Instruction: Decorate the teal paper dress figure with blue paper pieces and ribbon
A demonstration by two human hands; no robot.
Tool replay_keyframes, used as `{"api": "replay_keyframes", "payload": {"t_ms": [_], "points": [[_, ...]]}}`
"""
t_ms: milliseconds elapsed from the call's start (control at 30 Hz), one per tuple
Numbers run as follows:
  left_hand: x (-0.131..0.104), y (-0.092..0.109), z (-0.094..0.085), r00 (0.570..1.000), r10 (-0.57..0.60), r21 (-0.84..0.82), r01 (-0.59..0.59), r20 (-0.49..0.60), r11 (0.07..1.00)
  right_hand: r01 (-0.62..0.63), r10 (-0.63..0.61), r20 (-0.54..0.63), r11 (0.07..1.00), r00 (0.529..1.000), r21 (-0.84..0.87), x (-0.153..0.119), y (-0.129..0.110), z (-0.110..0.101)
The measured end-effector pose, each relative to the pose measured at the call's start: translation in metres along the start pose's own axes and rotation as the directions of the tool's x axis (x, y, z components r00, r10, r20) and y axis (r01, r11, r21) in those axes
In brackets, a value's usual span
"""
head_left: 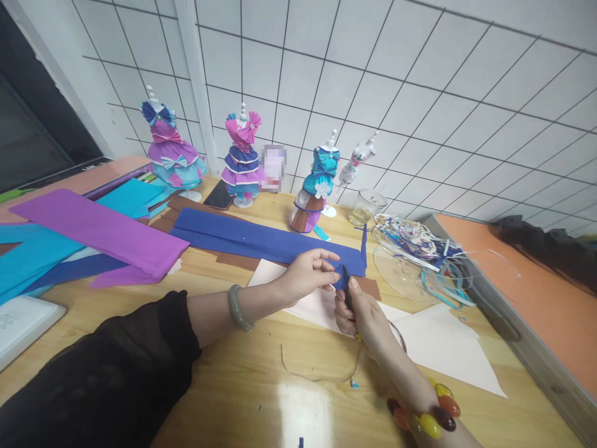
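Note:
My left hand (310,274), with a green bangle at the wrist, pinches a small piece of dark blue sheet (342,281) between thumb and fingers. Closed around dark-bladed scissors (347,292) is my right hand (366,311), just right of the left one; the blades are at the blue piece. Whether they are open cannot be made out, and the grip hides most of the handles. Behind both hands lies a long folded strip of blue paper or cloth (242,235). White sheets (438,339) are spread beneath and to the right of my hands.
Small dress forms, such as one in a teal dress (321,180), stand along the tiled wall. A glass (368,206) and a heap of ribbon scraps (413,239) are at the right. Purple sheets (102,230) lie left. A raised wooden edge (504,317) bounds the right side.

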State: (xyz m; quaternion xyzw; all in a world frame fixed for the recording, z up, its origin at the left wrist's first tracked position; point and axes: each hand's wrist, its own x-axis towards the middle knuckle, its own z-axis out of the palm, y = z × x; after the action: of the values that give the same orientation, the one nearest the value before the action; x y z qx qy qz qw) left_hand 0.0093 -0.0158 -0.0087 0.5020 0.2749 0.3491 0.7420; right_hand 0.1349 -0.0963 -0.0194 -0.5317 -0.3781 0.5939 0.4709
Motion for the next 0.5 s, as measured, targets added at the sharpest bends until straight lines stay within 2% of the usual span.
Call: {"api": "replay_keyframes", "payload": {"t_ms": [500], "points": [[0.0001, 0.0008, 0.0003, 1.000, -0.011, -0.003, 0.011, -0.009, 1.000, 0.014, -0.014, -0.003, 1.000, 1.000, -0.017, -0.0003, 0.0007, -0.0004]]}}
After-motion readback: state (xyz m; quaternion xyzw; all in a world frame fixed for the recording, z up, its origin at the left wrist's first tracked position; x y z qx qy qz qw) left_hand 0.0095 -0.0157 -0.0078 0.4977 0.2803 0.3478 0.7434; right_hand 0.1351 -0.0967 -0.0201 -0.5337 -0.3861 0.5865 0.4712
